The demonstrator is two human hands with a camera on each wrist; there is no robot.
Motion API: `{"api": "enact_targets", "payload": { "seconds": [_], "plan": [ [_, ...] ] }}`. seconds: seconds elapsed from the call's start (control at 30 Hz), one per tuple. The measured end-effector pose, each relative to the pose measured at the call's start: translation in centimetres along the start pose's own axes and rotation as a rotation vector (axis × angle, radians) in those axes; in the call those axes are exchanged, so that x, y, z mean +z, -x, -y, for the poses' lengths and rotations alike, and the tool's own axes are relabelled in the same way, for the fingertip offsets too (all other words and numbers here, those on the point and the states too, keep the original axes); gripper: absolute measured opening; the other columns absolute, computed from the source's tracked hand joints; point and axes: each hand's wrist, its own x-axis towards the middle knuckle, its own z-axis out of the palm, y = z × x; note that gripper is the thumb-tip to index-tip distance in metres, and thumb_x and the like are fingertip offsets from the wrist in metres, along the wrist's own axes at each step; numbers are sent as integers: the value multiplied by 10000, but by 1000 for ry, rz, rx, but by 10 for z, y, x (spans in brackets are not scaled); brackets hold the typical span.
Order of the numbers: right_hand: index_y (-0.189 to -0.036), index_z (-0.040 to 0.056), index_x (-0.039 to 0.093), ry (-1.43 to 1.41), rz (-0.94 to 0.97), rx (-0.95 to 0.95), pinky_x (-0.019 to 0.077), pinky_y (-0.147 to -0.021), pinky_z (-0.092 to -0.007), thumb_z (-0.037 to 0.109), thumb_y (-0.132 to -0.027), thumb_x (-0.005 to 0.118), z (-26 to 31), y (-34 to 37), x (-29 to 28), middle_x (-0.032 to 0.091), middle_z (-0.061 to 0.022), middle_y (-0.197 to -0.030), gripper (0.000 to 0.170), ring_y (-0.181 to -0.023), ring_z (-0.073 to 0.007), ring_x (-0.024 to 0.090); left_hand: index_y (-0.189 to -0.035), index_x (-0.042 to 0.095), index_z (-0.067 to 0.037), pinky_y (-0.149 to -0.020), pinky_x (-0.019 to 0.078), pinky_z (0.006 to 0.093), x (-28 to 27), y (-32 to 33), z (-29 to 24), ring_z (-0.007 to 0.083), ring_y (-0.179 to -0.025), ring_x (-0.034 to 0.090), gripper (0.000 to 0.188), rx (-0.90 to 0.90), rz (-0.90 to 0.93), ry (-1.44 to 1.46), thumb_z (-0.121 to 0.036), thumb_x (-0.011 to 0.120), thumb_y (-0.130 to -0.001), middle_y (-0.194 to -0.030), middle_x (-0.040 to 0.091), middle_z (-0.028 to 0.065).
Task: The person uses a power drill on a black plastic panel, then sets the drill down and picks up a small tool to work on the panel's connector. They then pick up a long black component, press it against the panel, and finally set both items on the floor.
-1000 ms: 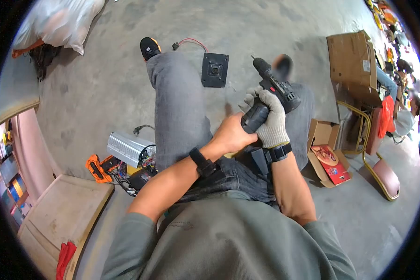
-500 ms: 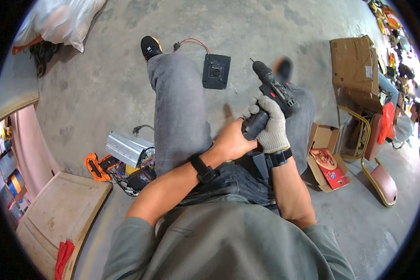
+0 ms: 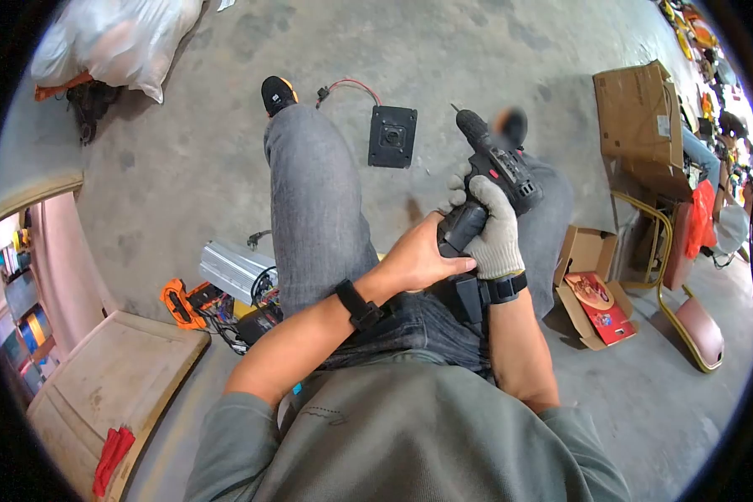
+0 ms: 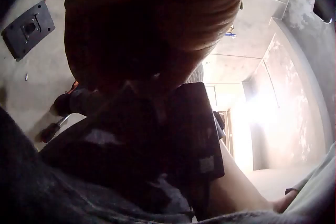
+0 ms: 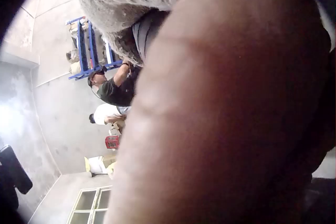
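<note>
A black cordless drill [image 3: 504, 171] is held over the person's lap, its bit pointing forward and up in the head view. The right hand [image 3: 495, 222], in a knitted white glove, grips its handle. The bare left hand [image 3: 417, 255] grips the battery end at the bottom of the handle, thumb lying along its near side. In the left wrist view the left hand [image 4: 152, 24] is mostly in shadow. The glove [image 5: 126, 3] shows at the top of the right wrist view, where the forearm hides most of the drill.
On the floor ahead lies a black square plate [image 3: 392, 136] with a red wire. A silver metal case [image 3: 236, 269] with wires and an orange tool [image 3: 180, 303] lie at left. An open small box [image 3: 594, 293], a large carton [image 3: 640, 117] and a chair [image 3: 696, 330] stand at right.
Both hands keep their grip on the drill. The left thumb now shows more along the battery end. The head view has shifted slightly.
</note>
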Motion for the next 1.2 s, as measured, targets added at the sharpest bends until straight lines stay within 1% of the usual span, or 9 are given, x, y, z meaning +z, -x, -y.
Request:
{"api": "enact_targets", "payload": {
  "seconds": [0.07,0.17,0.3,0.57,0.73,0.8,0.87,0.9,1.2],
  "plan": [
    [-1192,9,592,-44,-37,15,590,-817,-421,104,-927,643,0,2,5,678,-140,-1031,286,-877,-240,683,-1219,591,79,-936,513,393,-6,-4,-4,303,-1050,686,709,-92,90,35,-395,855,-763,-1123,704,204],
    [-1192,13,596,-27,-107,9,587,-844,-419,112,-944,625,2,9,11,678,-149,-1071,268,-905,-242,682,-1202,609,71,-897,525,391,-14,-7,-21,315,-999,699,687,-253,193,-87,-412,843,-774,-1075,711,211],
    [-1168,15,605,-52,-10,32,586,-830,-418,117,-953,616,-2,2,-13,673,-150,-1063,239,-875,-233,676,-1183,622,64,-869,531,395,-7,-4,-14,327,-959,705,662,-218,144,-125,-423,826,-784,-1030,714,211],
    [-1125,47,595,-32,-11,-8,546,-794,-402,108,-940,607,-8,15,-16,647,-101,-1001,196,-783,-189,631,-1257,574,75,-926,515,393,-5,8,-13,338,-1043,687,695,-195,202,-112,-393,805,-798,-1135,685,250],
    [-1219,28,590,-35,67,24,565,-910,-448,86,-931,626,-1,26,-6,654,-128,-1140,296,-995,-253,675,-1235,549,74,-888,523,427,-10,16,-14,393,-1007,682,706,-120,186,-123,-396,811,-779,-1054,687,268],
    [-1220,28,590,-71,80,35,562,-915,-455,99,-937,624,0,31,-2,653,-126,-1152,294,-1010,-258,672,-1271,504,73,-896,516,432,-18,27,-30,397,-1020,674,761,-187,201,-156,-414,826,-783,-1073,672,277],
    [-1227,33,591,-132,117,39,560,-920,-473,130,-956,610,-1,33,-2,653,-122,-1177,288,-1039,-266,669,-1270,511,58,-886,519,414,-23,35,-38,345,-995,682,756,-157,197,-190,-438,824,-793,-1052,681,244],
    [-1216,35,601,-112,152,21,561,-920,-463,139,-964,601,-1,30,-7,661,-118,-1172,272,-1038,-264,673,-1268,518,44,-877,522,396,-24,37,-39,292,-969,689,751,-118,175,-227,-461,822,-803,-1031,691,211],
    [-1165,39,626,-125,159,-63,582,-855,-422,157,-959,640,-5,32,-6,685,-104,-1081,238,-913,-226,685,-1127,605,70,-808,537,423,-19,31,-54,351,-904,710,759,-198,147,-339,-550,826,-749,-953,702,250]
  ]
}}
